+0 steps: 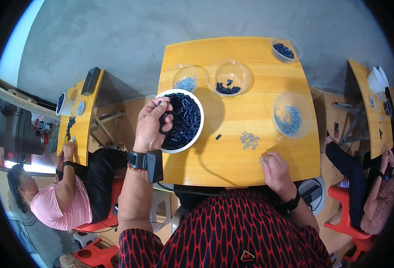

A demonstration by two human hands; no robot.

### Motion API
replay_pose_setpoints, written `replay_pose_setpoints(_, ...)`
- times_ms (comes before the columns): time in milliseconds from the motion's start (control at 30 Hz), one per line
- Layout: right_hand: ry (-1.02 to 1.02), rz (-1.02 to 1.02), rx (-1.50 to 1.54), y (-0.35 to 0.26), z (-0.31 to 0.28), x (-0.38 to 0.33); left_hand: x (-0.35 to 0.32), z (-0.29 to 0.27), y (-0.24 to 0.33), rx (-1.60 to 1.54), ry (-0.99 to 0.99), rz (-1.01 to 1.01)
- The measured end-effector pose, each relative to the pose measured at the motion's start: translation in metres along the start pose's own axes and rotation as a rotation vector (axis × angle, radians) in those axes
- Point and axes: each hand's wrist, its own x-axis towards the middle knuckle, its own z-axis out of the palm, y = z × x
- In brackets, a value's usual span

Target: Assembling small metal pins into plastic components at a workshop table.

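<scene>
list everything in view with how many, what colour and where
White bucket: one, white, centre table's left side
Dark tubes: many, blue-black, bucket and two bowls; one loose
Pale parts: many, silvery, two bowls, one pile
Clear bowls: four, colourless, centre table
Tables: three, yellow, centre, left, right
Black box: one, black, left table
Red stools: several, red, both sides
Co-workers: two, pink top left, patterned top right
Wall: one, grey, behind
Shirt: one, red-black, bottom
Left grip: one, bare, over white bucket
Right grip: one, bare, near table edge
</scene>
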Motion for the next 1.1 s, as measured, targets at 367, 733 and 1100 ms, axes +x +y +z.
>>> replay_pose_setpoints(367, 0.012, -0.013, -0.032, 0.003, 0.002, -0.004, 0.003, -0.002, 0.006, -0.454, -0.071, -0.142)
replay_pose_setpoints(733, -0.01, -0.015, -0.075, 0.004, 0.002, -0.002, -0.011, 0.002, 0.011, -0.286, 0.026, 0.169)
replay_pose_setpoints(1100, -0.008, -0.009, -0.075, 0.007, 0.002, -0.005, -0.084, 0.058, -0.079, 0.544, -0.267, 0.782)
